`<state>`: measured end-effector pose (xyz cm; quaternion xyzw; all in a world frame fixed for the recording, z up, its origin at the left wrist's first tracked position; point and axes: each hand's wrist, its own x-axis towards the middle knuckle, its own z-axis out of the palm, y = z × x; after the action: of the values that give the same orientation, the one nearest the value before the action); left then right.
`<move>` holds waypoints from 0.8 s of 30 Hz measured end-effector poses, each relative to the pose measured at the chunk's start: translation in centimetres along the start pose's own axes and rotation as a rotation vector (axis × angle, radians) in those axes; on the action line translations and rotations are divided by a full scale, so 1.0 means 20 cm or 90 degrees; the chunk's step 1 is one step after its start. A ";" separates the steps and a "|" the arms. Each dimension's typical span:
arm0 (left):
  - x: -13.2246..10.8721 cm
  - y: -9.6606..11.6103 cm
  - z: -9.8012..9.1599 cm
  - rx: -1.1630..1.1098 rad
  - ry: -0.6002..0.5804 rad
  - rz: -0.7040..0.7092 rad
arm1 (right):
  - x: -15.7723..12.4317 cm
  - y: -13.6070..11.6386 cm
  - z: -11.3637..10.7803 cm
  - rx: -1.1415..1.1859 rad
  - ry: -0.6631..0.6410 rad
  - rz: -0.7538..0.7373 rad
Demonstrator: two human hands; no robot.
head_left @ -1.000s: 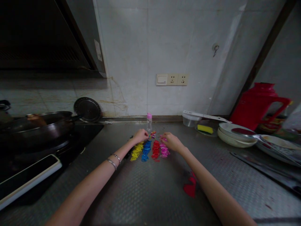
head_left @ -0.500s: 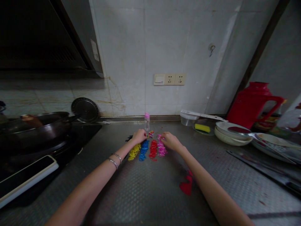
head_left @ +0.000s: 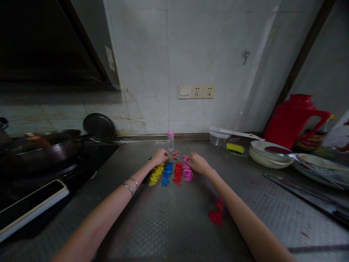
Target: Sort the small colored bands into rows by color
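Small elastic bands lie sorted by colour in rows on the metal counter: yellow bands [head_left: 156, 175], blue bands [head_left: 167, 174], red bands [head_left: 178, 174] and pink bands [head_left: 188, 173]. Dark bands peek out beside the yellow row, mostly hidden by my left arm. My left hand [head_left: 159, 157] is pinched closed above the yellow and blue rows, next to a small mixed heap of bands [head_left: 174, 155]. Fingers curled together, my right hand [head_left: 199, 162] touches the upper end of the pink row. Whatever either pinch holds is too small to see. Behind the heap stands a clear bottle with a pink cap [head_left: 170, 140].
To the left are a wok [head_left: 51, 149] on the cooktop and a phone-like device [head_left: 32, 207]. A red heart-shaped piece [head_left: 216, 214] lies near my right forearm. Rightward sit a yellow sponge [head_left: 235, 148], stacked bowls [head_left: 268, 158], a knife [head_left: 302, 194] and a red thermos [head_left: 289, 120].
My left hand has shifted slightly left, away from the mixed heap, so more of the heap shows. My right hand stays at the pink row.
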<state>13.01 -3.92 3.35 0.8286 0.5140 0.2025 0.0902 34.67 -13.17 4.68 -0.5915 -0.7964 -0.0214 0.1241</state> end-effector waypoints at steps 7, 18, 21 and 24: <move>-0.03 -0.04 -0.05 -0.097 -0.067 0.132 | 0.00 0.00 0.01 0.005 -0.012 0.004; -0.05 -0.05 -0.02 -0.145 -0.118 0.142 | 0.00 0.01 0.03 -0.008 0.003 -0.009; -0.04 -0.12 -0.04 -0.193 -0.055 0.111 | 0.00 0.01 0.04 -0.009 0.000 -0.010; -0.04 -0.23 -0.09 -0.281 0.064 0.049 | 0.00 0.01 0.04 -0.012 -0.006 -0.005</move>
<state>8.16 -2.67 3.13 0.7966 0.4290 0.3546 0.2360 34.65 -12.97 3.90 -0.5896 -0.7991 -0.0265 0.1144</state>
